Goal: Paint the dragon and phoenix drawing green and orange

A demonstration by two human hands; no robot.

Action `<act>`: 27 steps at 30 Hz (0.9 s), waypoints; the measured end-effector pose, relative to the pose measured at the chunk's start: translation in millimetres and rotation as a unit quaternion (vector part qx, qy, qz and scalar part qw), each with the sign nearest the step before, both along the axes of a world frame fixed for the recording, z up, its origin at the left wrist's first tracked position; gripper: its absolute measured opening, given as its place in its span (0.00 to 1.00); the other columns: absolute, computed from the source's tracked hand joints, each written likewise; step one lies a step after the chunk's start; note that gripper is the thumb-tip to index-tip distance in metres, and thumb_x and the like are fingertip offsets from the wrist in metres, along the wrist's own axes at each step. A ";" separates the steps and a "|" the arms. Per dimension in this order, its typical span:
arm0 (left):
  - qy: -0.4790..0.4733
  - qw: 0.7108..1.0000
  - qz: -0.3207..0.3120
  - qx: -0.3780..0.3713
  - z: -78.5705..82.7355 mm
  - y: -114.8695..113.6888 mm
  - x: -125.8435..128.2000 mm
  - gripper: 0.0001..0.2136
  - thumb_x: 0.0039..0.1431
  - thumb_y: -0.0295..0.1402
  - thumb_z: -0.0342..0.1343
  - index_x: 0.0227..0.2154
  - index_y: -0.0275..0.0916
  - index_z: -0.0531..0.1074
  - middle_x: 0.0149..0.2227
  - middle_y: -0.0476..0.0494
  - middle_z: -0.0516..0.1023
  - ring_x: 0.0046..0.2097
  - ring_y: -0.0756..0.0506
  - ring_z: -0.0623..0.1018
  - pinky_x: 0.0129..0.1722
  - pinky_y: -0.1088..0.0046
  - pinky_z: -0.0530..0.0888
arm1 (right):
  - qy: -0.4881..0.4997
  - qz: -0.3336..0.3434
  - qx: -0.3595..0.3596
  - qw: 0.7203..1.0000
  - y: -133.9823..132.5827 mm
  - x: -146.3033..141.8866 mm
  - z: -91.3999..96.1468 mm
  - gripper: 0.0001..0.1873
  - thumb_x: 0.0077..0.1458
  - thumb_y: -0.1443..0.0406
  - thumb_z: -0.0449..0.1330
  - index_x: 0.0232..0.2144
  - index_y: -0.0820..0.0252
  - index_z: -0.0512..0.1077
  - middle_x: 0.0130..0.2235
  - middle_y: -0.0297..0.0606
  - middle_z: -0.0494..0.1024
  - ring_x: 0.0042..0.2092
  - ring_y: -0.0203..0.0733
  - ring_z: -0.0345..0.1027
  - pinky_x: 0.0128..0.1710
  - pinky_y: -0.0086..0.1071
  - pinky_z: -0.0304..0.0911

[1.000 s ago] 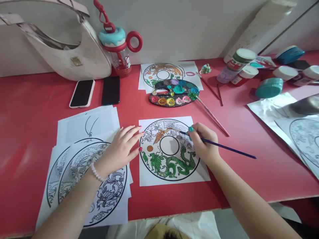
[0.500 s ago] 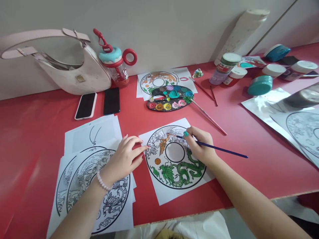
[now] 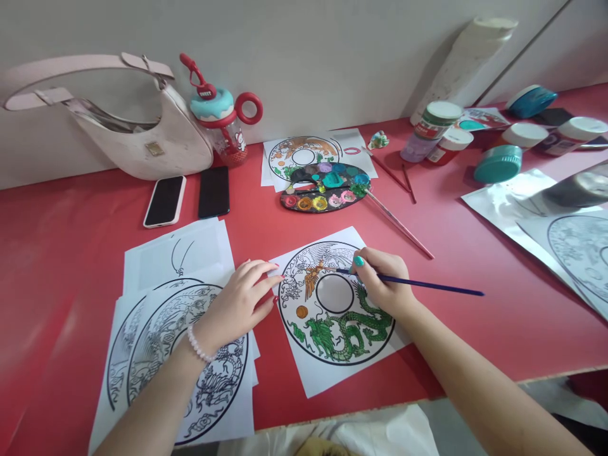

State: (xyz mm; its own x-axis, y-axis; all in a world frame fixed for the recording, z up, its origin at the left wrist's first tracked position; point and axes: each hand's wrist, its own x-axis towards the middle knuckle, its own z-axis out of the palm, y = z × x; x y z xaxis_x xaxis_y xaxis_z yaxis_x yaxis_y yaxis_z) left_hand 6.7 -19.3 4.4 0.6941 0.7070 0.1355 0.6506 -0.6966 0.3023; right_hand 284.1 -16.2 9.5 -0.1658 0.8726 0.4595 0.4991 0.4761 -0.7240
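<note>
A sheet printed with a round phoenix-and-dragon design (image 3: 304, 373) lies in front of me. Its dragon is painted green; part of the bird and a small ball are orange-brown. My right hand (image 3: 382, 278) pinches a dark blue paintbrush (image 3: 437, 287), whose tip meets the orange bird just above the central ring. With fingers spread, my left hand (image 3: 244, 297) rests at the sheet's left edge, fingertips on the paper. Beneath that hand and forearm is a stack of uncoloured printed sheets (image 3: 223, 405).
Beyond the sheet sits a paint palette (image 3: 308, 185), with a pink-handled brush (image 3: 403, 228) beside it. Two phones (image 3: 164, 201), a white handbag (image 3: 156, 149) and a drink cup (image 3: 228, 136) stand back left. Several paint jars (image 3: 498, 163) and a foil-like sheet (image 3: 503, 196) occupy the right.
The brush tip has shifted slightly right and down along the orange bird, the handle now lying flatter. My left hand has barely moved.
</note>
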 end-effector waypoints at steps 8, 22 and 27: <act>-0.014 1.000 0.003 -0.015 -0.5 -0.3 -0.8 0.16 0.63 0.30 0.50 0.53 0.42 0.64 0.55 0.41 0.66 0.57 0.39 0.65 0.55 0.49 0.69 | -0.015 0.017 0.016 1.000 2.2 -2.4 -0.7 0.16 0.59 0.67 0.50 0.20 0.59 0.56 0.18 0.27 0.56 0.20 0.28 0.48 0.20 0.24 0.48; -0.011 1.000 0.006 -0.024 -0.3 0.0 -1.1 0.16 0.63 0.30 0.49 0.53 0.44 0.63 0.55 0.41 0.66 0.57 0.39 0.64 0.54 0.49 0.69 | -0.027 0.019 0.006 0.999 1.5 -1.4 -1.4 0.16 0.58 0.67 0.50 0.19 0.58 0.54 0.18 0.28 0.55 0.20 0.29 0.47 0.20 0.25 0.47; -0.004 1.000 0.004 -0.017 -1.5 -0.2 -1.4 0.15 0.63 0.29 0.50 0.53 0.42 0.63 0.55 0.41 0.66 0.57 0.39 0.64 0.55 0.49 0.69 | -0.027 -0.023 -0.019 0.999 0.4 0.2 -1.1 0.16 0.58 0.66 0.49 0.18 0.58 0.54 0.17 0.28 0.56 0.19 0.29 0.48 0.20 0.27 0.47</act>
